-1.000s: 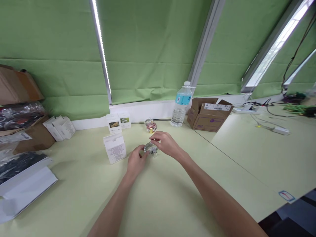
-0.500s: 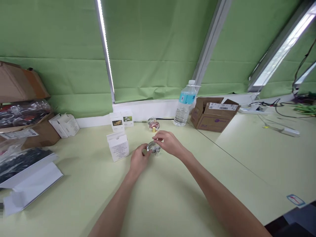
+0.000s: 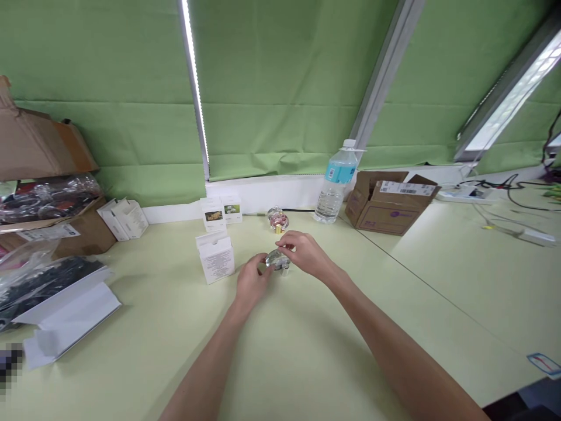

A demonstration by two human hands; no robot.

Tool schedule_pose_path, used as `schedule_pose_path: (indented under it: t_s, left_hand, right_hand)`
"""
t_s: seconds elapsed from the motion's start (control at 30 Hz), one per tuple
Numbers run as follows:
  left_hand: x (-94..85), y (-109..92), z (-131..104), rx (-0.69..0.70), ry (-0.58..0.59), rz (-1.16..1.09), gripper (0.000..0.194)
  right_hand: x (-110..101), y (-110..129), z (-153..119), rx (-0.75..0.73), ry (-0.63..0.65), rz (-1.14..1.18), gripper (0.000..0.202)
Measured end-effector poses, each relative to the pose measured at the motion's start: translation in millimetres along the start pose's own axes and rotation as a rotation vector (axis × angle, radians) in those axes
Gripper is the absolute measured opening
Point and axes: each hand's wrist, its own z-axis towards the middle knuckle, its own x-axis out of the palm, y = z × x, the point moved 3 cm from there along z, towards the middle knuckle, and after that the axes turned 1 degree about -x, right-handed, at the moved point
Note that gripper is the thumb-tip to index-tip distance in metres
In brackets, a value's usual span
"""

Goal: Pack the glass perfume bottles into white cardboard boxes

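A small clear glass bottle [image 3: 277, 259] lies on the pale green table, a silvery cap-like piece [image 3: 285, 271] at its lower right. My left hand [image 3: 252, 282] grips its left side between thumb and fingers. At the upper right of the bottle, my right hand [image 3: 307, 252] is pinched; whatever lies between its fingertips is too small to make out. Just behind sits a pink glass bottle [image 3: 279, 220] with a gold cap. An upright white box [image 3: 216, 258], its top flap raised, stands left of my left hand.
Two small picture boxes [image 3: 213, 214] stand by the wall. Behind on the right are a water bottle [image 3: 335, 184] and an open brown carton [image 3: 385, 210]. Cartons, bagged dark items [image 3: 48, 286] and an opened white box [image 3: 76, 313] occupy the left; cables [image 3: 495, 184] lie far right.
The view has turned slightly left, so the whole scene sits a little further right. Both hands keep nearly the same pose around the glass bottle.
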Motion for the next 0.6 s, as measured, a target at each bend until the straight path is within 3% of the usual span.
schedule_pose_path:
  t_s: [0.37, 0.6]
  left_hand:
    - [0.6, 2.1, -0.8, 0.021, -0.003, -0.016, 0.027]
    - [1.1, 2.4, -1.2, 0.023, -0.005, -0.014, 0.024]
  right_hand:
    - [4.2, -1.6, 2.2, 0.118, -0.029, 0.105, 0.010]
    - [6.1, -6.4, 1.3, 0.043, -0.027, 0.193, 0.014]
